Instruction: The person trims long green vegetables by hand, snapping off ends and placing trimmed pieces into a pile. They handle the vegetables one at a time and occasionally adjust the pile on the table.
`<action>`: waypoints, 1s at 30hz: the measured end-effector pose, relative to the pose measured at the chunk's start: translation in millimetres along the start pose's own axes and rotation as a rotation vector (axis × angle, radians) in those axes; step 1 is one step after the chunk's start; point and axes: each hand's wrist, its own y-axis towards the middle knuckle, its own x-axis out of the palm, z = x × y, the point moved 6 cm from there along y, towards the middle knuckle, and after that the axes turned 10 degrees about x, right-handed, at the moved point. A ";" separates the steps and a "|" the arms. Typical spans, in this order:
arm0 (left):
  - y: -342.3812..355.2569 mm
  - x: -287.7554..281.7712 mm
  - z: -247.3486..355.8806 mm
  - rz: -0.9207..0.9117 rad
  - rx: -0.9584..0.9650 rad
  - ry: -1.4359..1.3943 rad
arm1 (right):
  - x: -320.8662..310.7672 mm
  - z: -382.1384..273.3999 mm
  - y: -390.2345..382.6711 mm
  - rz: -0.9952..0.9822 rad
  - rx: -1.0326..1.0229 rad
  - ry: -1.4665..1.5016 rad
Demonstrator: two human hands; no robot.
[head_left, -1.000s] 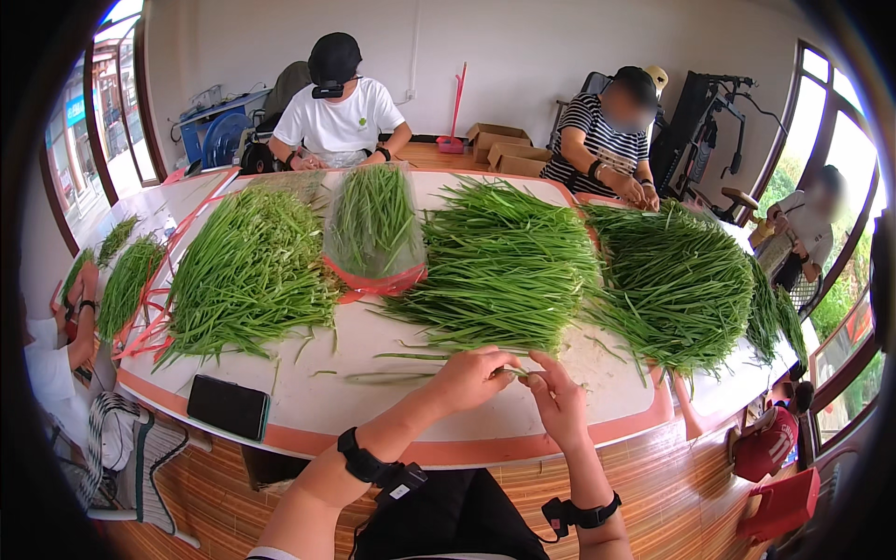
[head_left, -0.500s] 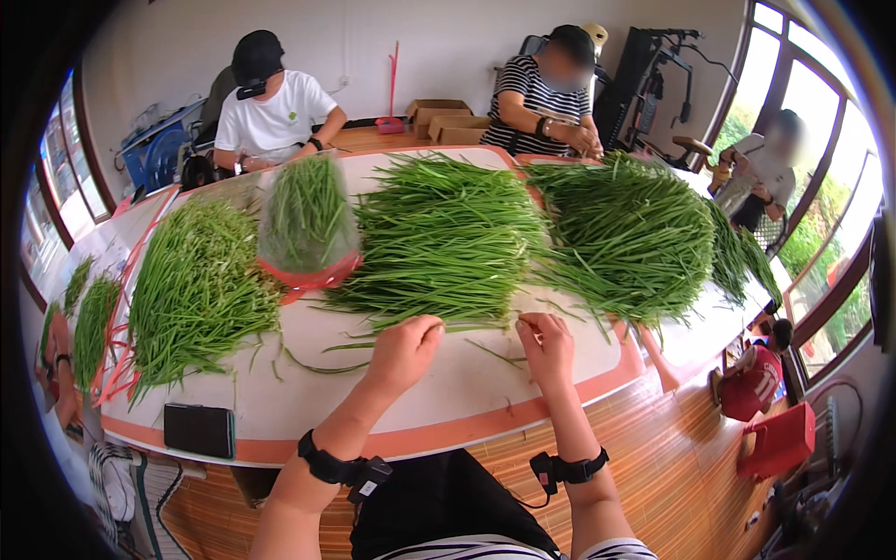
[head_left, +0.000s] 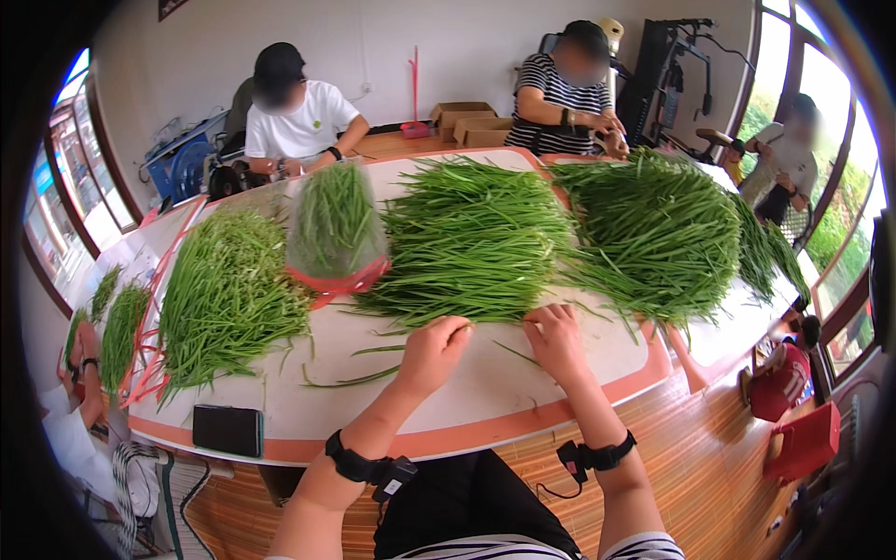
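Observation:
A middle pile of long green chive-like stalks [head_left: 471,247] lies across the white table just beyond my hands. My left hand [head_left: 435,355] is closed in a pinch at the pile's front edge; anything between its fingertips is too small to make out. Close by on the right, my right hand [head_left: 557,343] has its fingers bent together at the pile's front right corner, and what they hold is hidden. Some loose stalks [head_left: 350,381] lie on the tabletop left of my left hand. Each of my wrists wears a black strap with a small box.
Left stands another stalk pile [head_left: 229,299], beside a clear bag of stalks [head_left: 334,224] with a red rim. A further pile [head_left: 663,233] lies right. A dark phone-like slab [head_left: 228,430] rests at the table's front edge [head_left: 448,446]. Several people are around the room.
The whole view has shifted, so the scene sits farther right. My right hand has moved slightly left and away from me, closer to my left hand. My left hand stays closed.

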 end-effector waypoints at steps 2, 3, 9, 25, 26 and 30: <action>-1.1 -3.3 6.9 0.047 0.018 -0.007 | -7.3 -9.2 -3.2 0.008 0.049 0.134; 0.7 -3.5 13.6 0.058 0.052 0.029 | -6.0 -12.0 -5.6 -0.030 0.058 0.160; 2.6 0.3 25.9 -0.005 0.295 0.106 | 9.7 -44.0 -21.7 -0.255 -0.115 0.271; -6.2 11.9 6.7 -0.127 0.043 0.061 | 16.0 -21.6 -24.1 -0.298 0.186 0.526; -6.1 11.9 6.8 -0.119 0.061 0.055 | 15.5 -21.6 -24.1 -0.294 0.187 0.527; -6.4 12.7 9.8 -0.137 0.143 0.110 | 16.6 -22.0 -22.6 -0.331 0.246 0.589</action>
